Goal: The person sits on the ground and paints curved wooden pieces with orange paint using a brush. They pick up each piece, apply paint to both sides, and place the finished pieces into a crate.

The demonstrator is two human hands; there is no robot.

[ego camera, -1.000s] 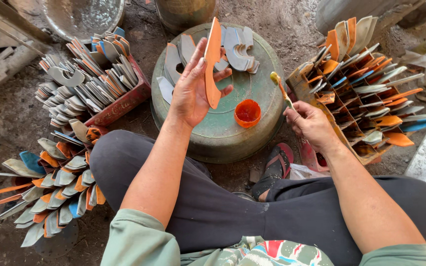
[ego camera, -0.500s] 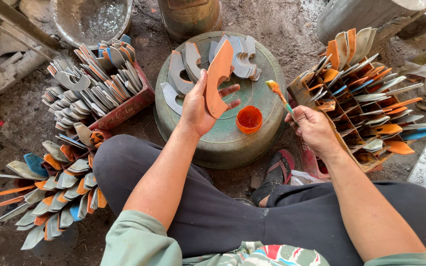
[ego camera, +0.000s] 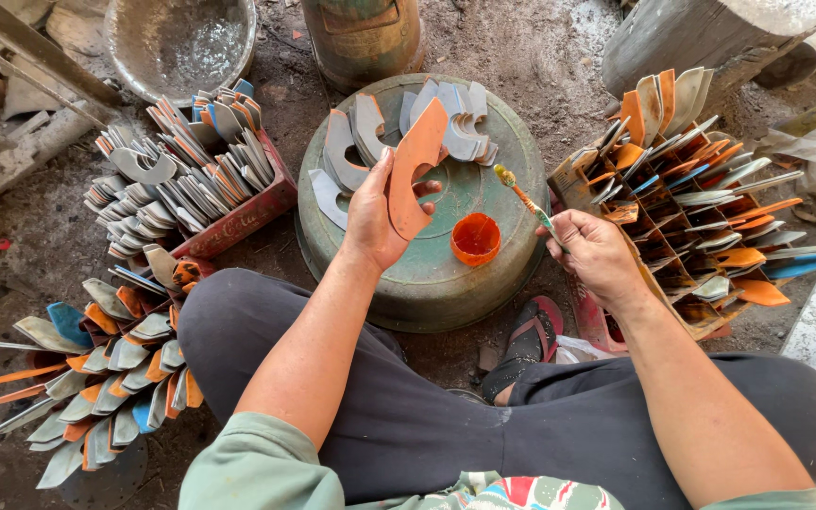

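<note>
Left hand (ego camera: 377,215) closed on an orange curved blade (ego camera: 415,168), thumb across the near face, fingers behind, blade held upright and tilted over the green drum (ego camera: 427,283). Right hand (ego camera: 595,253) pinched narrow on a thin brush (ego camera: 523,199), bristle end yellow-orange, pointing up and left toward the blade but clear of it. Between the two hands, on the drum's top surface, a small orange pot (ego camera: 475,238) of paint, open, just right of the blade's lower end. At the drum's far-left edge, several grey blades (ego camera: 351,142) lying fanned and overlapping, some with orange on them; more at the far side, partly hidden behind the held blade. Left of the drum, a red crate (ego camera: 238,222) packed with grey blades standing on edge. Nearer and further left, on the dirt floor, a fan of blades (ego camera: 106,378) in grey, orange and blue, spread beside the left knee. Right of the drum, a divided box (ego camera: 682,217) with orange, grey and blue blades stuck in its compartments, just beyond the right hand. Far left, a metal basin (ego camera: 181,42); far middle, a rusty green can (ego camera: 363,38) standing just beyond the drum. Dark trousers crossed in the near foreground, a sandal (ego camera: 531,340) showing under the right forearm.
</note>
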